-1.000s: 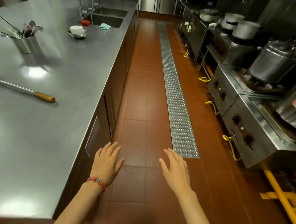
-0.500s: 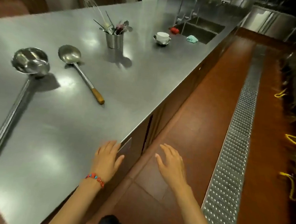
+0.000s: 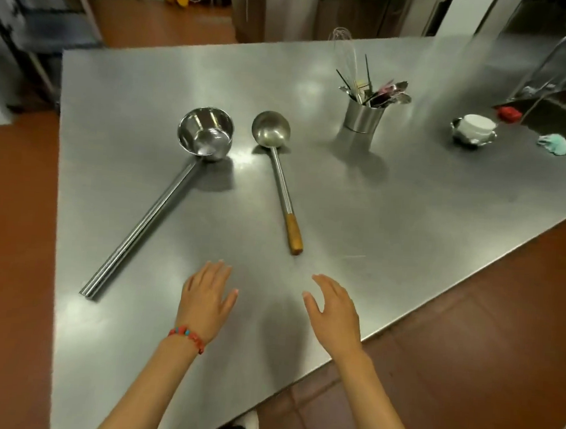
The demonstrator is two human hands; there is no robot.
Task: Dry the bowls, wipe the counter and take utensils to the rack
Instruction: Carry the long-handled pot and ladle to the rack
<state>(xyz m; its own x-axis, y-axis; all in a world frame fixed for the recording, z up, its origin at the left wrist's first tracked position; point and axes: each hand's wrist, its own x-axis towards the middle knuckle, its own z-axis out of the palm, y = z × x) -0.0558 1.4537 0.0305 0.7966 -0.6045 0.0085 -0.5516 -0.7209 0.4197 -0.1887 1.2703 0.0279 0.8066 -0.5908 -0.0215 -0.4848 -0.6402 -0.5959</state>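
Two long utensils lie on the steel counter (image 3: 407, 222): a deep steel scoop (image 3: 206, 133) with a long metal handle, and to its right a ladle (image 3: 271, 129) with a wooden grip. My left hand (image 3: 207, 297), with a red bead bracelet, hovers over the counter below them, fingers straight, holding nothing. My right hand (image 3: 334, 308) hovers beside it, open, just below the ladle's wooden end. A steel cup of utensils (image 3: 364, 115) with a whisk stands further back. A white bowl stacked in a steel bowl (image 3: 474, 130) sits at the right, near a teal cloth (image 3: 556, 144).
A sink (image 3: 562, 115) with a red object (image 3: 509, 112) at its rim lies at the far right. The counter's edge runs diagonally at the right over red floor tiles. Steel cabinets stand beyond the counter; a rack with shelves stands at the far left.
My view has swung left from the aisle onto the counter. Both hands, formerly over the floor and counter edge, are now above the counter, still open and holding nothing.
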